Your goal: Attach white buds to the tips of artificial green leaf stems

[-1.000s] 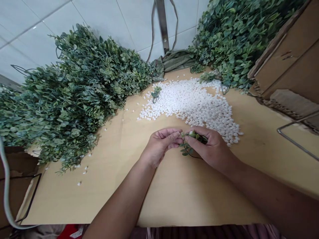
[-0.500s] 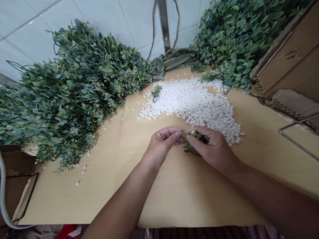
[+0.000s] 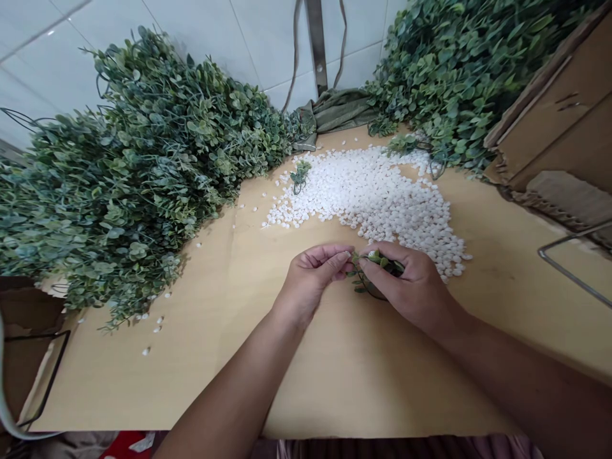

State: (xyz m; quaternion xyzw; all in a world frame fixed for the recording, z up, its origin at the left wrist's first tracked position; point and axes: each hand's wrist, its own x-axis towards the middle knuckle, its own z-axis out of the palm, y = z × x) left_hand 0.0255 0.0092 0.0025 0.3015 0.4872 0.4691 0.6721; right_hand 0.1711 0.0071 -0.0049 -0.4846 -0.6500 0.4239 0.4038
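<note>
Over the middle of the tan tabletop, my right hand is closed around a small artificial leaf sprig with green leaves and a dark looped stem. My left hand meets it from the left, thumb and fingers pinched at the sprig's leafy tip. Whatever sits between those left fingertips is too small and covered to make out. A tiny white bit shows among the leaves by my right fingers. Just beyond both hands spreads a heap of small white plastic pieces.
Artificial greenery is piled high on the left, with another leafy pile at the back right. A lone sprig lies on the white heap's left edge. Cardboard stands at right. A dark green cloth lies against the tiled wall.
The view has shifted very slightly. Both hands keep nearly the same pose at the sprig, and nothing has been let go or picked up.
</note>
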